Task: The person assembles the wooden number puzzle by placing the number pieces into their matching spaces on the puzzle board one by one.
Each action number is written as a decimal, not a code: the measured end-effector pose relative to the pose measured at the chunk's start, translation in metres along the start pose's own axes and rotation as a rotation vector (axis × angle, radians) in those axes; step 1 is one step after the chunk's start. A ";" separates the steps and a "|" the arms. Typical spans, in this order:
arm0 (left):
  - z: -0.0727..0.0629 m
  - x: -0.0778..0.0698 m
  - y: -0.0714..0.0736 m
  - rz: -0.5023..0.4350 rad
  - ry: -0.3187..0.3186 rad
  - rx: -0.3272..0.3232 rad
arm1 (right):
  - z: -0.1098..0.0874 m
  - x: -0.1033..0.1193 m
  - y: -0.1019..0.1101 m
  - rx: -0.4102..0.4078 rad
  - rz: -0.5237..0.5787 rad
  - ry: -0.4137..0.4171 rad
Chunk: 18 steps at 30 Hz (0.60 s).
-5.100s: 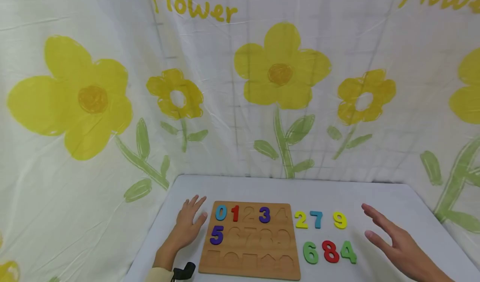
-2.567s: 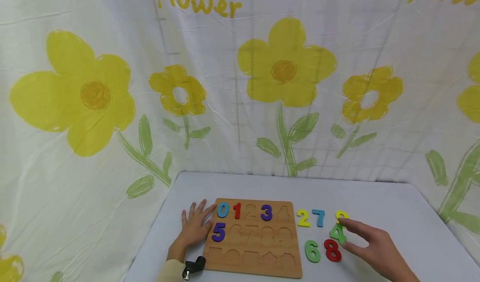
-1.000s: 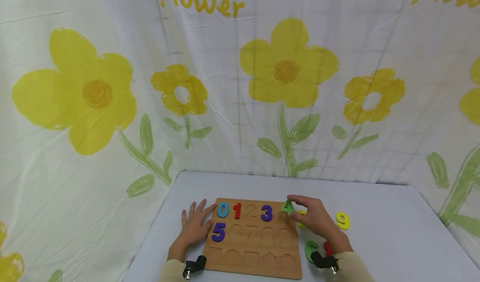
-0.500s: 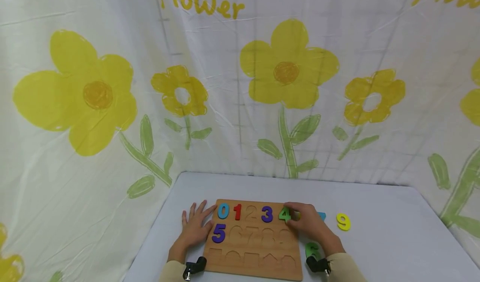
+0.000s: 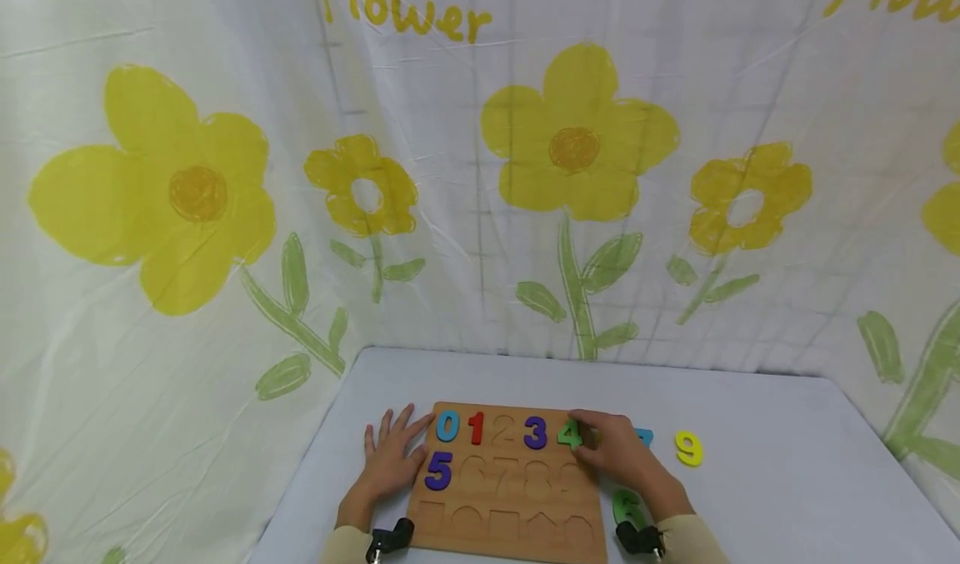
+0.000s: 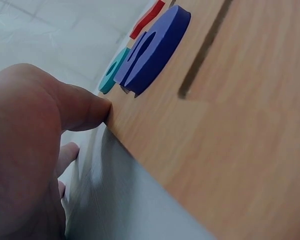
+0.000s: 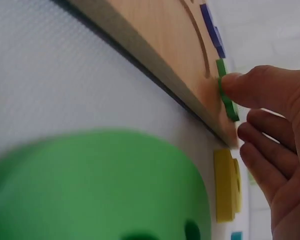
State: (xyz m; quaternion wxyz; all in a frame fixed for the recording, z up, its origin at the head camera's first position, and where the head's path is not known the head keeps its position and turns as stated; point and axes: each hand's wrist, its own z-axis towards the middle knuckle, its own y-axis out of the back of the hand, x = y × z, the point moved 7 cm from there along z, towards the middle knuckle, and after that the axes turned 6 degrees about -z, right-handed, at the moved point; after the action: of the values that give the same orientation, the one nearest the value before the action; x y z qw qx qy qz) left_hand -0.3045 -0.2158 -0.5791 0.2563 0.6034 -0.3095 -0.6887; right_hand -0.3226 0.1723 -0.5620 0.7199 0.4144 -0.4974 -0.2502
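A wooden number board [image 5: 468, 537] lies on the table with a blue 0 [image 5: 447, 426], red 1 [image 5: 476, 428], purple 3 [image 5: 535, 432] and purple 5 [image 5: 438, 471] on it. My right hand [image 5: 628, 456] pinches the green 4 [image 5: 567, 434] at the top right recess; the right wrist view shows the thumb against the 4's side [image 7: 229, 105]. Whether the 4 lies fully flat I cannot tell. Fingers spread, my left hand [image 5: 390, 462] rests at the board's left edge, with thumb and index fingertip touching it.
Right of the board lie a yellow 9 [image 5: 688, 448], a partly covered blue 7 [image 5: 644, 437] and a green 6 [image 5: 628, 507] under the wrist camera. The right wrist view shows a yellow 2 [image 7: 223, 185] beside the board. A flower-printed curtain [image 5: 450, 297] hangs behind the table.
My right hand took the green 4 from the table's right side and brought it left to the board's top right recess. My left hand came to rest against the board's left edge.
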 end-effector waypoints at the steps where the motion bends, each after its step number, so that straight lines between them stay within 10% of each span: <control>1: 0.000 0.000 0.000 0.000 -0.001 0.000 | -0.001 -0.001 0.001 -0.004 -0.002 -0.006; 18: -0.001 0.006 -0.002 -0.065 -0.075 -0.061 | -0.034 -0.004 0.055 -0.043 0.031 -0.019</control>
State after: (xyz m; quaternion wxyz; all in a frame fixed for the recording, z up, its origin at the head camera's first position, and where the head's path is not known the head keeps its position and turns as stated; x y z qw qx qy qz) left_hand -0.3047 -0.2188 -0.5852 0.2403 0.5786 -0.2779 -0.7282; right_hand -0.2955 0.2164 -0.5229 0.7277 0.3885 -0.5052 -0.2538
